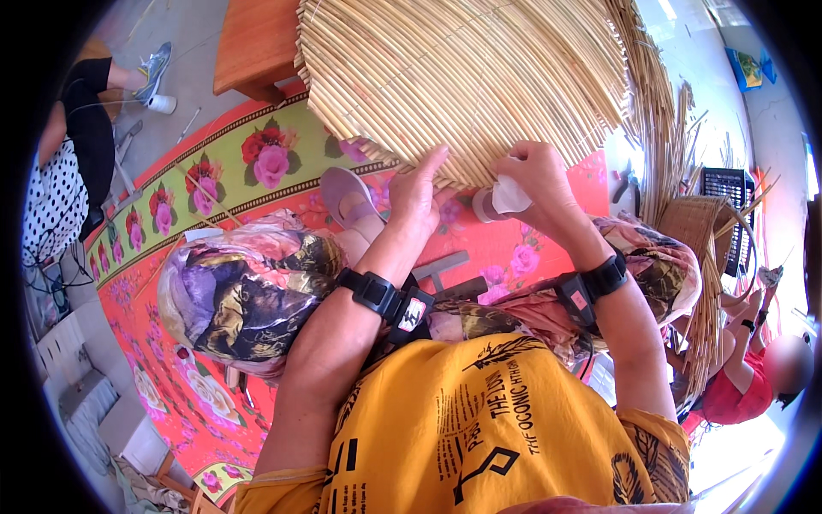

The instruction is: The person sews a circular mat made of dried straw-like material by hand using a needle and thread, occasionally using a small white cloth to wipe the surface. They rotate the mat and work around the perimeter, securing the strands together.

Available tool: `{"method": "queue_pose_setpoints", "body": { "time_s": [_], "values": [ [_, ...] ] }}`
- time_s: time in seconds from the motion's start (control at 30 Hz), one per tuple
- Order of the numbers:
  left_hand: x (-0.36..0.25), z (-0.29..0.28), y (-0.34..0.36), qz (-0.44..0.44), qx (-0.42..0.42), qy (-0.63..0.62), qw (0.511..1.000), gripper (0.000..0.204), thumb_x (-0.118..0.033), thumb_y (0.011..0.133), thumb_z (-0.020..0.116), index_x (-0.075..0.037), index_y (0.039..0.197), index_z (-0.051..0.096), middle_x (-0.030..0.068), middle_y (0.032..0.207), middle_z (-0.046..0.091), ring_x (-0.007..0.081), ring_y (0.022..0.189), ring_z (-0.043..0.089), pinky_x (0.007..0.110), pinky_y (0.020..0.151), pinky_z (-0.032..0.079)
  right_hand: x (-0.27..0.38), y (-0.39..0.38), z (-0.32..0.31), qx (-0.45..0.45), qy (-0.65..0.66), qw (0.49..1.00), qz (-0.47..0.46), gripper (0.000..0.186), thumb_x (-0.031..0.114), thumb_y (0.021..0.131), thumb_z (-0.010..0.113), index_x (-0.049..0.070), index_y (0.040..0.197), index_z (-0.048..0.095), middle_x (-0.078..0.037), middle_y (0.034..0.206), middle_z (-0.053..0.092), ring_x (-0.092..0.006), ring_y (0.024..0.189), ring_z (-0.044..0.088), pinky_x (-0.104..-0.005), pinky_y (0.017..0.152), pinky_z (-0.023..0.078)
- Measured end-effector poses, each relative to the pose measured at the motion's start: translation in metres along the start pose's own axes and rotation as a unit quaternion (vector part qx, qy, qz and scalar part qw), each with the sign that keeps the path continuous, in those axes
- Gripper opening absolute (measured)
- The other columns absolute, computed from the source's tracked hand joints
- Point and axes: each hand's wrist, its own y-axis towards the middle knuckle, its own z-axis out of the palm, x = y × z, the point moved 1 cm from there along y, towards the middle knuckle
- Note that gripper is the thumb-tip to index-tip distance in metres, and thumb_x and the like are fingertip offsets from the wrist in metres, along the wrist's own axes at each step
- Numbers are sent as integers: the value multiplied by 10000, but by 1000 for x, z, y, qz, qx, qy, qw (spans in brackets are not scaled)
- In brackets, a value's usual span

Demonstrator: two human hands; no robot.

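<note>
A large mat of thin straw-coloured reeds [462, 77], bound side by side, spreads out in front of me. My left hand [416, 195] grips its near edge, thumb on top and the other fingers mostly hidden. At the same edge, a little to the right, my right hand [541, 184] is closed with curled fingers. What it pinches is too small to tell. A crumpled white piece, like cloth or paper [511, 195], shows beside those fingers. Below my hands, a grey T-shaped metal tool [443, 267] lies between my legs.
A red flowered floor covering [163, 343] lies beneath. An orange-brown wooden bench [253, 47] stands at the far left. Loose reed bundles [655, 111], dark-handled pliers [628, 188] and a black crate [726, 184] are on the right. People sit on both sides.
</note>
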Motion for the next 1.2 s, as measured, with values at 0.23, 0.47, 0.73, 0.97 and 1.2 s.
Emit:
{"method": "queue_pose_setpoints", "body": {
  "time_s": [0.23,0.47,0.73,0.97,1.2],
  "values": [
    [0,-2,3,-13,-6,13,1000,387,-178,840,745,-33,1160,583,103,1081,654,240,933,683,365,764,607,1,1,3,-1,-19,1000,24,316,303,665,768,13,779,710,-161,736,684,-291,687,667,-395,651,514],
    [3,-1,2,-7,0,-3,1000,369,-179,836,749,-36,1139,594,101,1069,658,239,917,684,364,755,607,12,-1,-1,-7,-48,999,21,316,305,658,767,17,772,708,-162,709,674,-302,679,662,-404,655,519],
    [2,-1,1,-7,0,2,1000,359,-174,842,741,-37,1139,594,101,1070,658,238,921,684,361,758,609,1,1,-2,4,-25,1000,16,301,297,658,757,18,752,699,-164,693,662,-304,668,659,-410,641,509],
    [2,-1,0,-7,9,-6,1000,375,-180,851,733,-27,1160,587,109,1084,656,243,937,682,369,776,608,3,-7,4,-10,-48,999,-4,271,288,647,753,41,748,706,-165,683,656,-318,669,653,-415,651,508],
    [2,2,-2,-18,4,-8,1000,375,-169,850,731,-30,1165,583,110,1089,656,249,946,681,369,795,605,-1,-3,2,11,-70,997,11,269,288,640,759,46,749,713,-166,689,661,-320,684,660,-426,664,512]
  ]
}}
